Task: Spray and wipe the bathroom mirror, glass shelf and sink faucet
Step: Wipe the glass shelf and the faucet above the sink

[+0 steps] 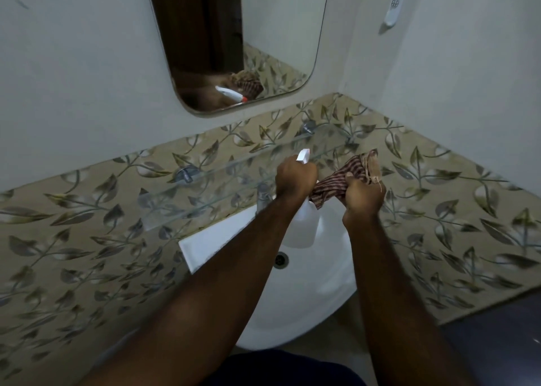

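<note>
Now we have both hands up over the sink (307, 292). Our left hand (295, 177) has its fingers wrapped tight round the neck of the white spray bottle (303, 227), nozzle poking out above the knuckles, body hanging below them. Our right hand (364, 195) has its fingers clenched on the striped cloth (342, 177), which bunches between the 2 hands. Just beyond the fingertips runs the glass shelf (205, 186); higher up, the mirror (263, 34). The faucet (263, 194) sits just left of the left-hand fingers.
</note>
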